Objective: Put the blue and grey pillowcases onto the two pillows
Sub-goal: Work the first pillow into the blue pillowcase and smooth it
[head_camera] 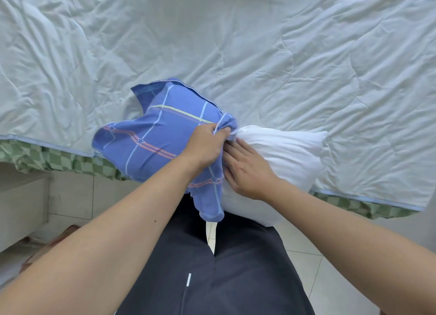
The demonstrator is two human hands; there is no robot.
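Note:
A white pillow (pixel 283 159) lies at the bed's near edge, its left part inside a blue checked pillowcase (pixel 151 135). My left hand (pixel 207 144) grips the bunched open hem of the pillowcase on top of the pillow. Just to its right, my right hand (pixel 247 170) rests on the bare white pillow with its fingers straight, fingertips against the hem. The grey pillowcase and the second pillow are out of view.
A crumpled pale green quilt (pixel 236 43) covers the bed behind the pillow. A green checked sheet (pixel 59 159) hangs at the bed's edge. Pale floor tiles (pixel 70 196) and my dark trousers (pixel 236 267) fill the foreground.

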